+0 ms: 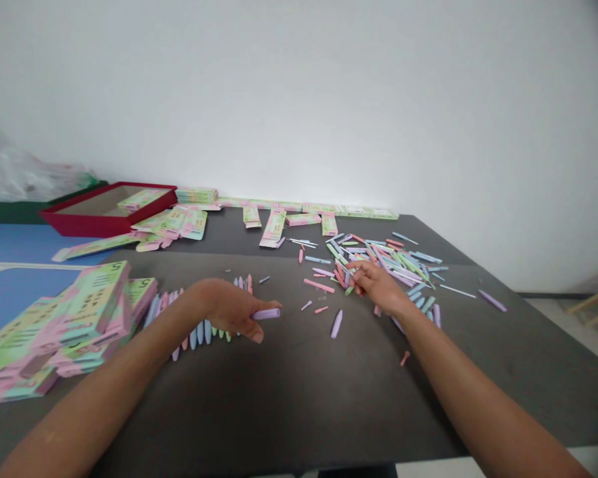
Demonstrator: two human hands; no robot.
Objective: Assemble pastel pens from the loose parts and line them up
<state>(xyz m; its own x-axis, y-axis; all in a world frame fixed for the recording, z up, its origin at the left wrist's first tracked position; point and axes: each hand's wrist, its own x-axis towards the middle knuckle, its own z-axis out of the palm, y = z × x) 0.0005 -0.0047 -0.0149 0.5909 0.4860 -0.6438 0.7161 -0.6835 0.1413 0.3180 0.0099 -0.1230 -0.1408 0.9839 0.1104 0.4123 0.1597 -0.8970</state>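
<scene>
My left hand point(226, 307) is closed around a purple pen barrel point(268, 314), which sticks out past its thumb to the right. Under and beside that hand runs a row of pastel pen pieces point(200, 332), partly hidden by the wrist. My right hand point(377, 287) reaches to the near edge of a loose pile of pastel pen parts point(396, 262), thumb and fingers drawn together; what they pinch is too small to name. A purple pen piece point(337, 324) lies alone on the dark table point(299, 398) between the hands.
Printed pastel boxes point(87, 309) are stacked at the left. Behind them stands a red tray point(90, 222) with a box inside. Flattened cartons point(274, 228) and a line of boxes point(303, 207) lie along the wall. A clear plastic bag point(30, 176) sits far left.
</scene>
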